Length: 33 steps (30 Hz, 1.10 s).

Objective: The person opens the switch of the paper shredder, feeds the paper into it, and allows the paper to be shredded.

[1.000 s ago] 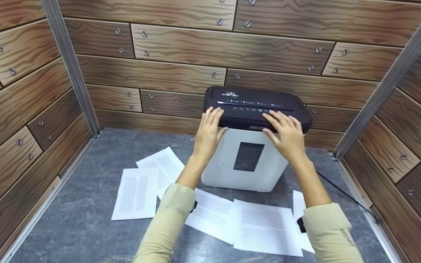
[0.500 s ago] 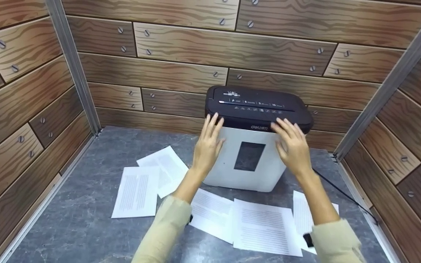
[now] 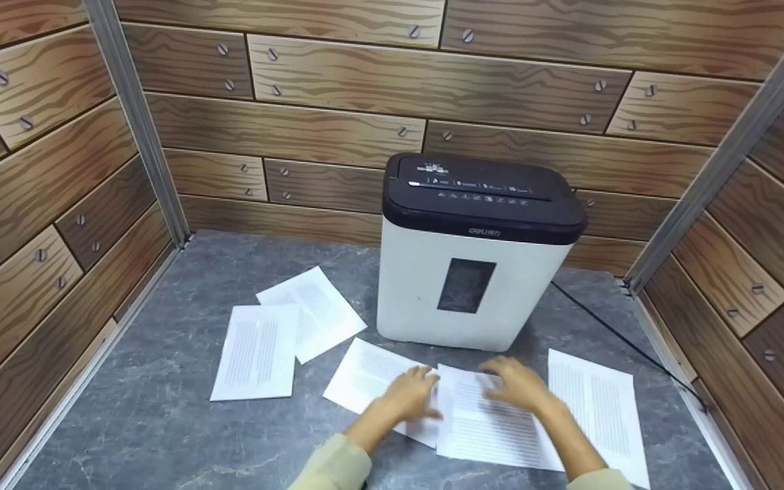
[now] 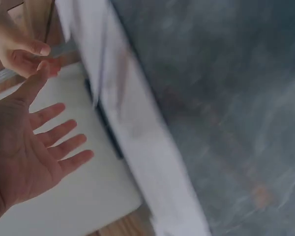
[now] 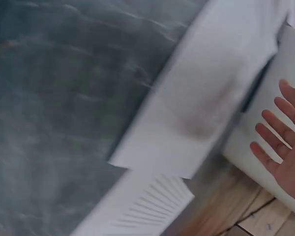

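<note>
In the head view my left hand (image 3: 409,395) is over a printed sheet (image 3: 354,374) that lies slanted on the table. Over the neighbouring printed sheet (image 3: 477,439) is my right hand (image 3: 518,384), blurred by motion. Spread fingers and a bare palm show on the left hand (image 4: 27,147) in the left wrist view. The right wrist view has the right hand (image 5: 290,147) likewise spread and holding nothing. Behind both hands stands a white paper shredder (image 3: 409,286) with a black top (image 3: 487,211) and a small dark window (image 3: 467,286).
More printed sheets lie about: one at the far left (image 3: 256,354), one overlapping behind it (image 3: 320,316), one at the right (image 3: 599,415). A black cord (image 3: 627,340) runs from the shredder to the right edge. Wood-patterned walls (image 3: 337,129) enclose the grey table (image 3: 147,408).
Both hands have left the shredder's black top and come down and toward the person, over the middle sheets. The shredder and sheets stay where they were.
</note>
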Each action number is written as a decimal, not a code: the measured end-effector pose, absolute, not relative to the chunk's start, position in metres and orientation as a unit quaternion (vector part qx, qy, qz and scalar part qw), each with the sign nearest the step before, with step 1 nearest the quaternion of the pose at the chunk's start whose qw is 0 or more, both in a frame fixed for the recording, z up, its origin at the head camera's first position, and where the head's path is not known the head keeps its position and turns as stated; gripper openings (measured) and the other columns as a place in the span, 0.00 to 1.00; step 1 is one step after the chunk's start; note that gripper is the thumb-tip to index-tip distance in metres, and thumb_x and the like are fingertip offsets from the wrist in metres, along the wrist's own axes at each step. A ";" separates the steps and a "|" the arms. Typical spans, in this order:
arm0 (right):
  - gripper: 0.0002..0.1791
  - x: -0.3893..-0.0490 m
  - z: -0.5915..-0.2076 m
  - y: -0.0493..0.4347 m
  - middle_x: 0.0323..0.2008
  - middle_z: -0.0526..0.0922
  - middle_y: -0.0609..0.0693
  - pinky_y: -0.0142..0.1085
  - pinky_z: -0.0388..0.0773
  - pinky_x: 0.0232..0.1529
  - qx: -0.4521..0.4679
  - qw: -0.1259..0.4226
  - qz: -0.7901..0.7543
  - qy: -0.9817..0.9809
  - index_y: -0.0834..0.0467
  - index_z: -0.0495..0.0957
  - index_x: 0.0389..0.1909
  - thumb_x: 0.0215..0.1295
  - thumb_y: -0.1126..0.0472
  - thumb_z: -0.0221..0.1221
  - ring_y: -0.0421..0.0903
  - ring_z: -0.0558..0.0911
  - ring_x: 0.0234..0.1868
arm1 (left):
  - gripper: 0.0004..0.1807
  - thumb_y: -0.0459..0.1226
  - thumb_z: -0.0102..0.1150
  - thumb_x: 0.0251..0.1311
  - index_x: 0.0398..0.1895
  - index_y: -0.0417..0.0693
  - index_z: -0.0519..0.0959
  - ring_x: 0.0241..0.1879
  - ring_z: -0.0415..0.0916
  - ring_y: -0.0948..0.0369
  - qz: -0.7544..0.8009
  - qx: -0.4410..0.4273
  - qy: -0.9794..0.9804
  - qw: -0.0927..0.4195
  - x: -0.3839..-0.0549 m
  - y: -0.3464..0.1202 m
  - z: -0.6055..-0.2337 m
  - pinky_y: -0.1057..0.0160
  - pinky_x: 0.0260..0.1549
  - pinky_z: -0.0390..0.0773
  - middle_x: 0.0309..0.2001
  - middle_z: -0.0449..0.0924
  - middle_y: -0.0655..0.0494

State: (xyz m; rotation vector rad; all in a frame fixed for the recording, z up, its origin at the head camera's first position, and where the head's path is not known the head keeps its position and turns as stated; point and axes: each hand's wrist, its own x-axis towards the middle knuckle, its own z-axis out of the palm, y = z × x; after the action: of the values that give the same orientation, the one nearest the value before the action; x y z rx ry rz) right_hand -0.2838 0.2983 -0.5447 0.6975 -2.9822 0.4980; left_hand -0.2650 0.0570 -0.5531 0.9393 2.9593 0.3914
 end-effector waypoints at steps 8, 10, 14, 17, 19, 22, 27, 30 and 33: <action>0.36 -0.277 -0.570 0.298 0.50 0.72 0.63 0.63 0.66 0.47 0.155 -0.019 0.138 -0.978 0.65 0.74 0.51 0.41 0.52 0.72 0.66 0.69 0.53 | 0.42 0.54 0.68 0.42 0.61 0.45 0.67 0.63 0.56 0.50 0.077 0.282 0.955 0.060 -0.252 0.059 -0.573 0.54 0.59 0.61 0.64 0.61 0.46; 0.36 -0.277 -0.570 0.298 0.50 0.72 0.65 0.65 0.63 0.49 0.151 -0.019 0.147 -0.977 0.65 0.73 0.52 0.41 0.53 0.72 0.67 0.68 0.54 | 0.43 0.54 0.69 0.42 0.60 0.44 0.68 0.63 0.56 0.50 0.079 0.281 0.955 0.055 -0.252 0.059 -0.575 0.54 0.59 0.61 0.64 0.61 0.46; 0.36 -0.277 -0.569 0.296 0.50 0.71 0.65 0.66 0.61 0.50 0.149 -0.027 0.164 -0.975 0.66 0.72 0.54 0.42 0.56 0.72 0.68 0.66 0.55 | 0.39 0.52 0.70 0.41 0.57 0.42 0.71 0.64 0.55 0.47 0.082 0.289 0.953 0.034 -0.251 0.060 -0.576 0.54 0.60 0.59 0.62 0.62 0.43; 0.35 -0.276 -0.570 0.295 0.48 0.72 0.62 0.62 0.65 0.49 0.150 -0.027 0.175 -0.973 0.67 0.73 0.53 0.42 0.57 0.72 0.65 0.69 0.53 | 0.34 0.49 0.67 0.45 0.53 0.38 0.73 0.64 0.52 0.46 0.103 0.296 0.949 0.029 -0.251 0.063 -0.576 0.56 0.62 0.56 0.61 0.63 0.40; 0.34 -0.276 -0.572 0.295 0.48 0.72 0.60 0.58 0.68 0.49 0.150 -0.024 0.185 -0.971 0.67 0.73 0.52 0.42 0.58 0.72 0.63 0.70 0.52 | 0.31 0.46 0.65 0.48 0.52 0.35 0.73 0.64 0.53 0.46 0.134 0.295 0.946 0.026 -0.251 0.065 -0.576 0.59 0.62 0.55 0.60 0.64 0.39; 0.35 -0.275 -0.576 0.294 0.48 0.72 0.59 0.55 0.70 0.48 0.148 -0.016 0.192 -0.970 0.66 0.72 0.53 0.41 0.58 0.72 0.62 0.71 0.51 | 0.28 0.41 0.63 0.51 0.53 0.33 0.71 0.61 0.58 0.46 0.227 0.276 0.934 0.023 -0.253 0.068 -0.576 0.59 0.60 0.60 0.57 0.66 0.38; 0.41 -0.275 -0.582 0.292 0.51 0.71 0.63 0.57 0.69 0.48 0.143 0.007 0.203 -0.969 0.65 0.68 0.58 0.42 0.56 0.72 0.64 0.70 0.53 | 0.26 0.26 0.61 0.46 0.53 0.36 0.70 0.43 0.75 0.55 0.387 0.251 0.887 -0.016 -0.257 0.075 -0.579 0.64 0.41 0.75 0.45 0.75 0.43; 0.43 -0.276 -0.583 0.292 0.54 0.69 0.65 0.58 0.66 0.50 0.137 0.024 0.234 -0.962 0.65 0.64 0.62 0.43 0.58 0.71 0.65 0.68 0.54 | 0.27 0.18 0.56 0.41 0.51 0.37 0.72 0.33 0.77 0.60 0.444 0.240 0.862 -0.038 -0.261 0.077 -0.577 0.69 0.31 0.76 0.40 0.78 0.45; 0.42 -0.279 -0.582 0.294 0.56 0.67 0.69 0.58 0.63 0.54 0.134 0.056 0.283 -0.948 0.69 0.61 0.62 0.47 0.62 0.69 0.67 0.65 0.56 | 0.27 0.15 0.53 0.40 0.48 0.37 0.74 0.31 0.78 0.60 0.479 0.231 0.844 -0.067 -0.264 0.077 -0.573 0.70 0.30 0.77 0.39 0.80 0.46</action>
State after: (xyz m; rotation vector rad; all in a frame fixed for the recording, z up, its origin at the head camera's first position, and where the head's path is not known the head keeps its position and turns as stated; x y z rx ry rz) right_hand -0.2786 0.2939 -0.5819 0.4080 -2.8773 0.8577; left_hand -0.2636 0.0774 -0.5731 0.7592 2.7721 1.5717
